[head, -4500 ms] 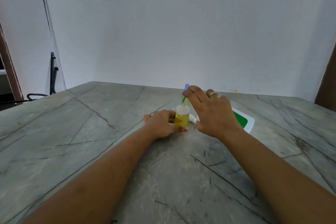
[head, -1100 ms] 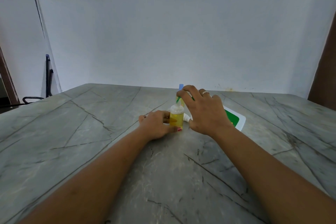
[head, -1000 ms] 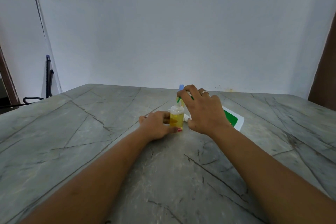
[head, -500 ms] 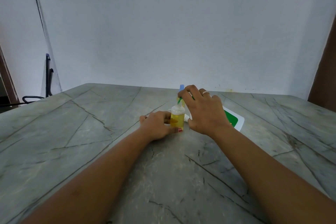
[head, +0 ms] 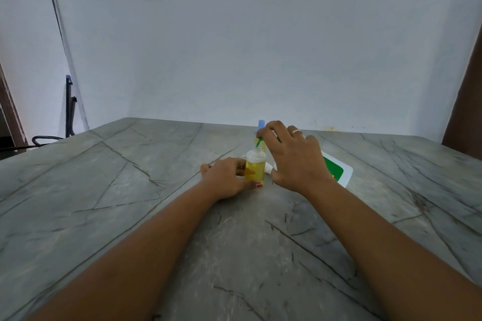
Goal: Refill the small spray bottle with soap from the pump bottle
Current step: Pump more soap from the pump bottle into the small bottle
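Your left hand (head: 225, 180) is curled round the small spray bottle (head: 255, 168), thumb across the front near its base, holding it upright on the table (head: 156, 190). The bottle is a short, clear plastic cylinder with rounded shoulders and a narrow open neck. Yellow, translucent soap fills most of the body, and the shoulder above it is clear.

Your right hand (head: 294, 161) arches over the pump bottle (head: 263, 147) just behind and to the right of the spray bottle. Its fingers are bent over the pump head and the thumb is low at the side, so only a yellowish sliver of that bottle shows. Its thin green spout (head: 259, 142) slants down to the spray bottle's neck. A plain band ring (head: 296, 131) sits on one finger.

A rounded blue cap (head: 261, 124) stands up behind the spray bottle. A small white plastic piece (head: 268, 170) lies touching its right side. Further right, a flat white packet (head: 336, 171) with a green panel rests half hidden by your wrist. The table is smooth grey-green stone, crossed by dark, thread-like veins.

Against the frame from 4.5 s ago, both grips and the spout are where they were. The soap level looks much the same, and I cannot tell whether it has risen. Only the view has shifted slightly.
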Demonstrator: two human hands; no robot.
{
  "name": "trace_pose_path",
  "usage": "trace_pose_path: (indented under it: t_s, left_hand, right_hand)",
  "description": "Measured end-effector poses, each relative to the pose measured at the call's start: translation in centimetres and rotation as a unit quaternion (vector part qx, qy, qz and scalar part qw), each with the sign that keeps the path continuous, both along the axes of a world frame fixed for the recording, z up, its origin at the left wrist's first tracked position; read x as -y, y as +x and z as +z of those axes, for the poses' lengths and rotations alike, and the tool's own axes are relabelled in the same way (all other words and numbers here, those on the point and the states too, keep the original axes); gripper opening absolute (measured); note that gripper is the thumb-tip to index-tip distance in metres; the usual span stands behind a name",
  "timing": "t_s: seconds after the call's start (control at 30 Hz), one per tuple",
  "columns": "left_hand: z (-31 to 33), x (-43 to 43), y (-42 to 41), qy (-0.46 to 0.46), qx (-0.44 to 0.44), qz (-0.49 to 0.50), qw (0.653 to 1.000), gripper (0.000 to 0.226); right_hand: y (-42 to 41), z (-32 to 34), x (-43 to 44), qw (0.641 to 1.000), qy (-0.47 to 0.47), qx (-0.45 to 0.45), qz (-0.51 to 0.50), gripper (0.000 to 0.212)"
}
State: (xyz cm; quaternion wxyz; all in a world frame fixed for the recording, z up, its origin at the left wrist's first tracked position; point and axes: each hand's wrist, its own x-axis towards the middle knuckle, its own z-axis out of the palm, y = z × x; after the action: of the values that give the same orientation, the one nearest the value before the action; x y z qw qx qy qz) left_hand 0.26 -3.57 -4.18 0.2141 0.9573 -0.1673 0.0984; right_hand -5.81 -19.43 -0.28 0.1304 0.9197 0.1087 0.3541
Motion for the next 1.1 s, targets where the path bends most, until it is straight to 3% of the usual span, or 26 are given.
trace_pose_path:
  t_s: [0.33,0.6,0.83,1.1]
  left_hand:
    - [-0.11,-0.07,0.17,0.000,0.005,-0.002,1.000,0.063]
    - [0.00,0.01,0.04,0.000,0.000,-0.003,1.000,0.063]
    - [-0.05,-0.12,0.06,-0.005,0.000,-0.006,1.000,0.063]
    - [-0.06,-0.02,0.19,-0.001,-0.008,-0.006,1.000,0.063]
  right_hand:
    - [0.41,-0.61,0.28,1.000,-0.014,0.020,0.006,0.079]
    - [0.33,-0.26,-0.14,1.000,0.005,0.020,-0.006,0.068]
    - [0.26,-0.55,-0.03,1.000,-0.010,0.020,-0.007,0.079]
    - [0.13,-0.09,-0.38,1.000,0.002,0.006,-0.022,0.068]
